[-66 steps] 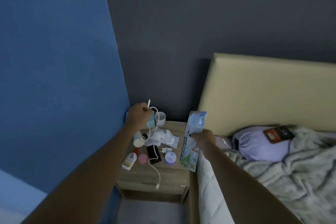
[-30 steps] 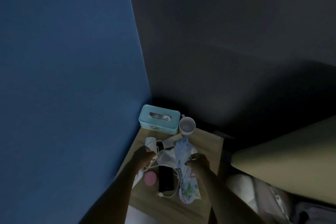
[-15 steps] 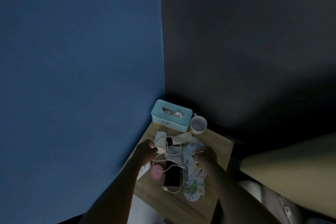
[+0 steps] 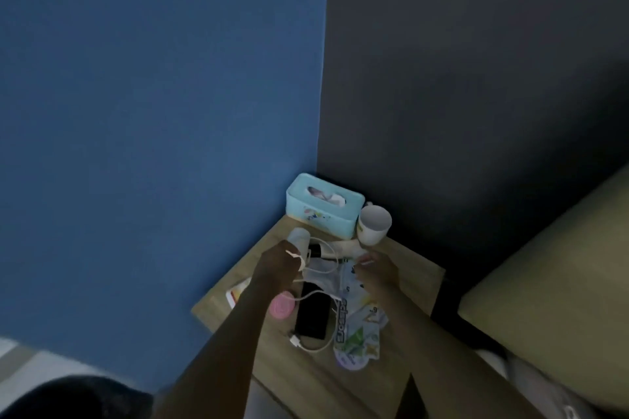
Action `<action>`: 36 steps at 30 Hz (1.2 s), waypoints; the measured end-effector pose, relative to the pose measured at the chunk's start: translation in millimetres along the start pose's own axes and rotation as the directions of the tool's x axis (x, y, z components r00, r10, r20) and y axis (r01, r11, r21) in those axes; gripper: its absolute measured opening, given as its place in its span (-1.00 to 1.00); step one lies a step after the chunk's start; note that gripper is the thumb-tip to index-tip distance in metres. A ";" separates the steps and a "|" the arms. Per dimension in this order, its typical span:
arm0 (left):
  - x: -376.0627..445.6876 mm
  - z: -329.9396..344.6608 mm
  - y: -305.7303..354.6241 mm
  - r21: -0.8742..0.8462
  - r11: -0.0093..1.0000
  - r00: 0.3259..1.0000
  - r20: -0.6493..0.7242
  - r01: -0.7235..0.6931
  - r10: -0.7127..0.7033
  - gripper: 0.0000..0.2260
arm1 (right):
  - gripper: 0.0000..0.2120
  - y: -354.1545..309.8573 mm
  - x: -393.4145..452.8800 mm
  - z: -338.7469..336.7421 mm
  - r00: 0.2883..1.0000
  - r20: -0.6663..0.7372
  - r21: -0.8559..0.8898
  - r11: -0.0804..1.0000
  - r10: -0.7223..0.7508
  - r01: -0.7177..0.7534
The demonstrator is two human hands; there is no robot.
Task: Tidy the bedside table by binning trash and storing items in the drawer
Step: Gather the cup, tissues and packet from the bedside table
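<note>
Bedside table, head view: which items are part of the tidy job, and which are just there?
In the job:
- white cable, held in left hand
- printed packet, under right hand
- black phone
- pink round item
- crumpled white paper

Just there:
- teal tissue box
- white mug
- headboard

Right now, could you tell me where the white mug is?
In the head view the white mug stands at the back of the bedside table, just right of the teal tissue box by the dark wall.
</note>
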State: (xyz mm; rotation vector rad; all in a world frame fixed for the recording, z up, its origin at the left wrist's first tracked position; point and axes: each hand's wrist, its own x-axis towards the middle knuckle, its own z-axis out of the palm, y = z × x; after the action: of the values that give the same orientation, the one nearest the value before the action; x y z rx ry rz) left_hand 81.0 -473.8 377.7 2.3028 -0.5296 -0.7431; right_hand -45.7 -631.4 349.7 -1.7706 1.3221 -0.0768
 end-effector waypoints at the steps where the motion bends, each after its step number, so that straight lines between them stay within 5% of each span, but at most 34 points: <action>1: -8.0 5.1 -3.5 -0.027 0.999 0.998 -0.055 -0.026 0.024 -0.76 | -0.88 10.6 -3.0 2.8 1.000 -0.006 0.028 0.999 -0.026 0.026; 5: -79.9 40.8 -35.6 -0.026 0.995 0.964 -0.251 -0.094 0.085 -0.67 | -0.75 46.3 -19.1 1.4 0.989 -0.025 0.094 0.984 -0.146 0.148; 8: -133.3 58.9 -51.6 -0.038 0.995 0.926 -0.370 -0.092 0.071 -0.76 | -0.84 67.2 -44.2 -9.8 0.968 -0.002 0.121 0.960 -0.253 0.251; 17: -208.5 67.0 -59.2 0.071 0.995 0.873 -0.478 -0.073 0.098 -0.84 | -0.87 114.5 -84.4 -40.8 0.928 0.051 0.061 0.929 -0.368 0.365; 36: -182.2 93.0 -88.0 0.068 0.998 0.910 -0.413 -0.004 0.032 -0.94 | -0.96 112.1 -65.0 -36.5 0.947 0.074 0.000 0.949 -0.313 0.314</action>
State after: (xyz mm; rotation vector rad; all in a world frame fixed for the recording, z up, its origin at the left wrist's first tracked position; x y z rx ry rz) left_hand -100.7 -355.9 325.7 2.4188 -0.3803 -0.2126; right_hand -175.2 -605.1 324.0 -1.9628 0.9809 -0.1794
